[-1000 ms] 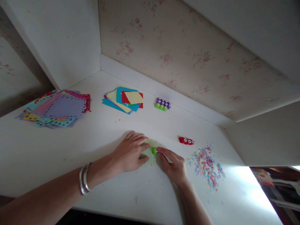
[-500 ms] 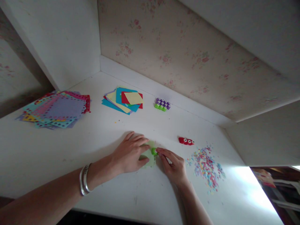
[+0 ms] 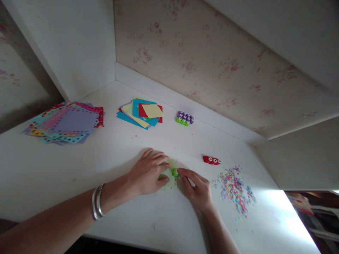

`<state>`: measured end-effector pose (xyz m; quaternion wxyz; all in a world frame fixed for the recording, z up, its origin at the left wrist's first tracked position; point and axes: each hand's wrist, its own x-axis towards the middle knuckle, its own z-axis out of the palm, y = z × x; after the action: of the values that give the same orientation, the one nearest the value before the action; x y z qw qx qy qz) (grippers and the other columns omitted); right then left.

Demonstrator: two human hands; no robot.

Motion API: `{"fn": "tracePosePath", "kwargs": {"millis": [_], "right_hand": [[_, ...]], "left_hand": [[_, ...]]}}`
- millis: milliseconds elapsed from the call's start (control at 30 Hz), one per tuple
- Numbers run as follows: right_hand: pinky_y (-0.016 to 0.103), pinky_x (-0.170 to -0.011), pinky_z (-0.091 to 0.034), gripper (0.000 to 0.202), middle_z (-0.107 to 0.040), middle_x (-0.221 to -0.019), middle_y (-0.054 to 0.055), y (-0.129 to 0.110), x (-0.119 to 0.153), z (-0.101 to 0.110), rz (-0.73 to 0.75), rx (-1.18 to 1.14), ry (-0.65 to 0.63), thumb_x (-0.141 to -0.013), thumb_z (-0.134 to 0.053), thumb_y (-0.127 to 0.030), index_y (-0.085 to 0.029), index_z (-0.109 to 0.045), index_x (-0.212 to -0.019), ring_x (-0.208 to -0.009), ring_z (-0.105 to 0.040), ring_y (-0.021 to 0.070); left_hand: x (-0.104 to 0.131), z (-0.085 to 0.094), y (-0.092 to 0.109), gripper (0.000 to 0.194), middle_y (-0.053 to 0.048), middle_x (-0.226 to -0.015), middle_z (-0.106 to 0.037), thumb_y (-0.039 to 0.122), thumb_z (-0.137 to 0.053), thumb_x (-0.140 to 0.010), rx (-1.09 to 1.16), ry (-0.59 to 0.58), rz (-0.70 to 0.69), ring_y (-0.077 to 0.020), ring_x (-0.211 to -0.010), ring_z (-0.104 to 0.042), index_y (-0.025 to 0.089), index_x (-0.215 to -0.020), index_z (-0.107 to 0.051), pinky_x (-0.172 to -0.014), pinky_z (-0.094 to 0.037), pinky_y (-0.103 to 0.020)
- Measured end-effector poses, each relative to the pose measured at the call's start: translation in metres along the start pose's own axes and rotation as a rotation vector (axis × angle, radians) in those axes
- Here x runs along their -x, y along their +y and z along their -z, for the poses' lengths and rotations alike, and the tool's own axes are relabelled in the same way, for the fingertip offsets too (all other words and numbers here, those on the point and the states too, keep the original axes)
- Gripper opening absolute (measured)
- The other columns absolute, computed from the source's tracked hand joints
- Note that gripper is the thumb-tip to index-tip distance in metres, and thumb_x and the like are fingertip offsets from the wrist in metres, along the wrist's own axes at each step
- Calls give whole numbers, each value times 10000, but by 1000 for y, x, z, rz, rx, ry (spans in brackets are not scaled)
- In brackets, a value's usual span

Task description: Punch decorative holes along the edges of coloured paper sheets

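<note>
A pale green sheet of paper [image 3: 171, 181] lies on the white table, with punched marks along its right edge. My left hand [image 3: 149, 173] rests on the sheet's left side, fingers spread and flat. At the right edge, a small bright green craft punch [image 3: 174, 172] sits on the paper, pinched between the thumb and fingers of my right hand [image 3: 196, 187]. Those fingers hide part of the punch. A red row of similar punches [image 3: 211, 160] with white round tops lies behind and to the right of my right hand.
Purple and green punches [image 3: 184, 118] stand by the back wall. A pile of plain coloured paper [image 3: 148, 111] is beside them. Farther left lies a stack of sheets with punched edges [image 3: 75, 121]. Confetti bits [image 3: 235, 190] spread on the right. Walls [image 3: 172, 91] bound the table.
The whole view has shifted slightly. Both hands keep their places on the paper, and the green punch stays in my right fingers at its right edge.
</note>
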<state>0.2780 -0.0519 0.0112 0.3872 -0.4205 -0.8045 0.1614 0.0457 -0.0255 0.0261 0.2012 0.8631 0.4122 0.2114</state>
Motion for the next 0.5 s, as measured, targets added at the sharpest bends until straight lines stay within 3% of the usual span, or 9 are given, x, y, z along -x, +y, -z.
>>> {"fn": "tracePosePath", "kwargs": {"millis": [500], "right_hand": [[374,-843,-595,277,-734,-1063,54,-8,-4,7,8,-25,-83,-931,-540,-101,-242,-671,-1130,-1004,-685,206]], "left_hand": [[1,-2,-1,309,-35,-1335,-616,368,-629,-857,-20,26,-14,-252,-1296,-484,278,-1151,-661,-1137,-213,-502]]}}
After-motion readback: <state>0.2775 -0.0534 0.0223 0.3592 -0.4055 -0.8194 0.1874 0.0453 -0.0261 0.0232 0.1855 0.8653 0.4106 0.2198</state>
